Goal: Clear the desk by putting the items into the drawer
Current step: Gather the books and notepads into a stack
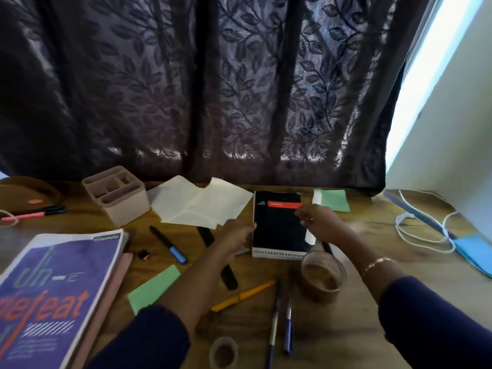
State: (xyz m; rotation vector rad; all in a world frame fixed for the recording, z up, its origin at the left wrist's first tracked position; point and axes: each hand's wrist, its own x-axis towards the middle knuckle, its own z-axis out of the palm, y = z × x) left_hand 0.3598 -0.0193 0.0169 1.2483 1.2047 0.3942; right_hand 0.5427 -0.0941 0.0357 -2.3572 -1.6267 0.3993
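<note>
left hand (237, 234) and right hand (318, 219) grip the notebook (277, 230) by its sides; tape (323, 291) just beside its near corner, papers (198, 206) lie left.

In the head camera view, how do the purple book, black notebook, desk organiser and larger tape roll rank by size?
1. purple book (nearest the camera)
2. black notebook and desk organiser, about alike
3. larger tape roll
</note>
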